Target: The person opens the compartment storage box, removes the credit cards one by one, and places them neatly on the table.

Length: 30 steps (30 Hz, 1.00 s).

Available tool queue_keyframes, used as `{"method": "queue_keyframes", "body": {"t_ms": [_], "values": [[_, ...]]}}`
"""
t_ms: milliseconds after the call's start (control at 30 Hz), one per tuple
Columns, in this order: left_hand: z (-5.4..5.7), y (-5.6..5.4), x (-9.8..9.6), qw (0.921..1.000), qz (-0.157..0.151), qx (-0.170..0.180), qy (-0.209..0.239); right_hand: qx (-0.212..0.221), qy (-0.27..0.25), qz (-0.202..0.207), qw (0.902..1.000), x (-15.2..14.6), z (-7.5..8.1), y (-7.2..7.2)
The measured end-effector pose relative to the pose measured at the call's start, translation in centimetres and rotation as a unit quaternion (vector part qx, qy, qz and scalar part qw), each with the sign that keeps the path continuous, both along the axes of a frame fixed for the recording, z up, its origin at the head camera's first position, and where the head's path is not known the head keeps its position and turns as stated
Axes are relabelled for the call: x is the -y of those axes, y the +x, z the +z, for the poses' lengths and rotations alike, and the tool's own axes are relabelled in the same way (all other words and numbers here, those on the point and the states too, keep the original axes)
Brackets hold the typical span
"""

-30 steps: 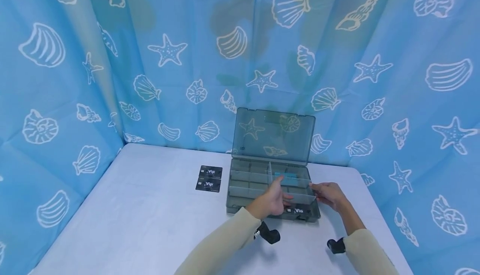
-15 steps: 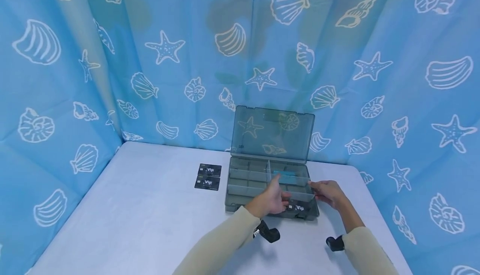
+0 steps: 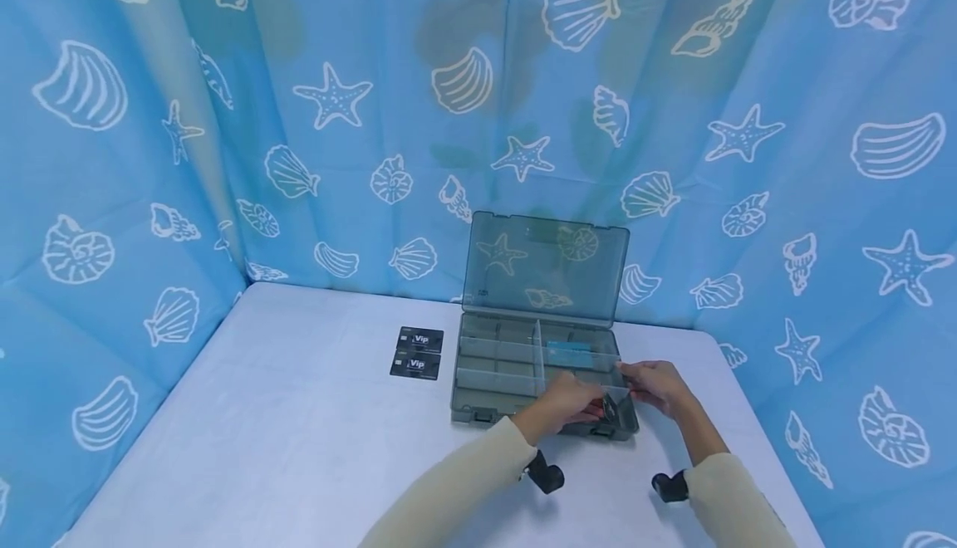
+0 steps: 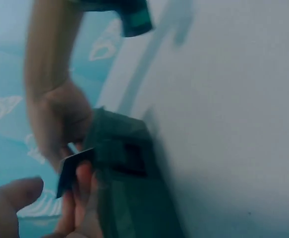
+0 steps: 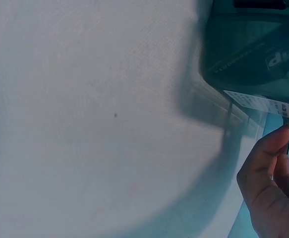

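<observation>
A smoky grey plastic compartment box [image 3: 486, 398] stands at the table's back right, lid [image 3: 546, 266] raised. In its front right compartment a black card [image 3: 609, 408] stands tilted. My left hand [image 3: 561, 403] reaches in from the left; in the left wrist view its fingers [image 4: 85, 173] touch the card [image 4: 70, 171] while the thumb stays apart from it. My right hand [image 3: 660, 386] pinches the box's right edge between thumb and fingertips, seen close up in the right wrist view. The card's printed face [image 5: 283, 60] shows through the box wall there.
Two black cards [image 3: 420, 340] marked Vip lie on the white table [image 3: 299, 415] left of the box. A light blue piece [image 3: 570, 354] lies in a rear right compartment. A blue shell-patterned curtain [image 3: 344, 199] hangs close behind the box.
My left hand has moved right and down into the front right compartment. The card there has gone from lying with its Vip print facing up to standing tilted. My right hand keeps its place.
</observation>
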<state>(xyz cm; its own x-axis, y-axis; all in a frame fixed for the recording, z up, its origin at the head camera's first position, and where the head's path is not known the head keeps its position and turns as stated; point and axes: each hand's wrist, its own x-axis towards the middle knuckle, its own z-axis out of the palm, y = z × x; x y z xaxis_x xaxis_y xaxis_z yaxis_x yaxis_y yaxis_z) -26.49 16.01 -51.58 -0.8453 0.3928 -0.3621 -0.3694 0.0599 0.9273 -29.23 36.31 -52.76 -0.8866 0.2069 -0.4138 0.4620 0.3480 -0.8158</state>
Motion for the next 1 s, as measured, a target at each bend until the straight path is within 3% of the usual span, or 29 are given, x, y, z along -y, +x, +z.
{"method": "queue_keyframes", "body": {"t_ms": [167, 300, 500, 633, 733, 867, 1000], "values": [[-0.6, 0.1, -0.7, 0.9930, 0.033, -0.086, -0.074, -0.001, -0.004, 0.000, 1.0000, 0.2, 0.0, 0.0], [-0.7, 0.0, 0.1, 0.9926, 0.032, -0.103, -0.055, -0.001, 0.004, 0.007, 1.0000, 0.3, -0.2, 0.0], [2.0, -1.6, 3.1, 0.9879, 0.002, -0.148, -0.045, 0.002, 0.016, 0.009, 0.9998, 0.0, 0.2, 0.0], [3.6, -3.6, 7.4, 0.9868, 0.012, -0.156, -0.040, 0.000, 0.000, 0.006, 1.0000, 0.1, 0.2, 0.1], [4.0, -4.9, 11.6, 0.9842, 0.017, -0.170, -0.047, -0.004, 0.001, 0.011, 0.9999, 0.0, 0.1, 0.2], [3.8, -5.9, 17.5, 0.9782, 0.025, -0.184, -0.093, -0.010, 0.004, 0.017, 0.9998, -0.3, 0.0, 0.2], [2.8, -6.2, 22.6, 0.9762, 0.058, -0.159, -0.135, -0.011, -0.003, 0.019, 0.9997, -0.5, -0.3, 0.1]]}}
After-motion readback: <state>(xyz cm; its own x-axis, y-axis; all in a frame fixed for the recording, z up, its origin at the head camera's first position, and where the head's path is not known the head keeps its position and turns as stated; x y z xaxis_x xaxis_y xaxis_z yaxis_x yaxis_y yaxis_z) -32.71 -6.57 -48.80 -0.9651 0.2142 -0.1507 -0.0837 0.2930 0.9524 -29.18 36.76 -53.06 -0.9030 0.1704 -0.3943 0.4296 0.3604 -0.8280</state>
